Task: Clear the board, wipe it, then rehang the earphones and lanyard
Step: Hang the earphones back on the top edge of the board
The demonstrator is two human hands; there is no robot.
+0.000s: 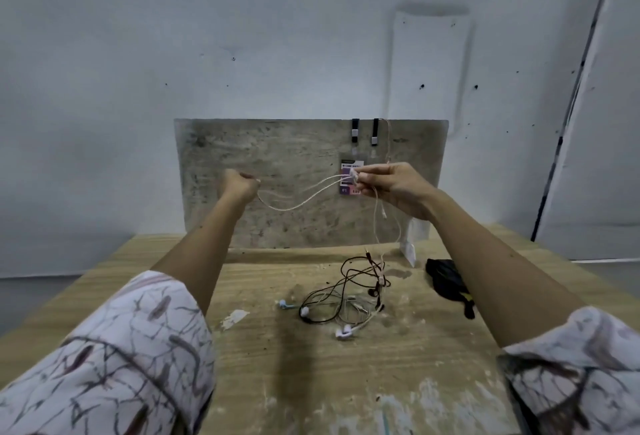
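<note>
Up front, L hand (pixel 239 182) and R hand (pixel 391 188) apart, each apparently pinching pale earphone cord (pixel 304 199), before board (pixel 277 164) w/ lanyard card (pixel 347 178).

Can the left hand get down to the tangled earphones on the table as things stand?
Probably not yet. The left hand grips one end of a pale earphone cord stretched across to the right hand. The path down to the tangle looks unobstructed, but the hand is occupied.
</note>
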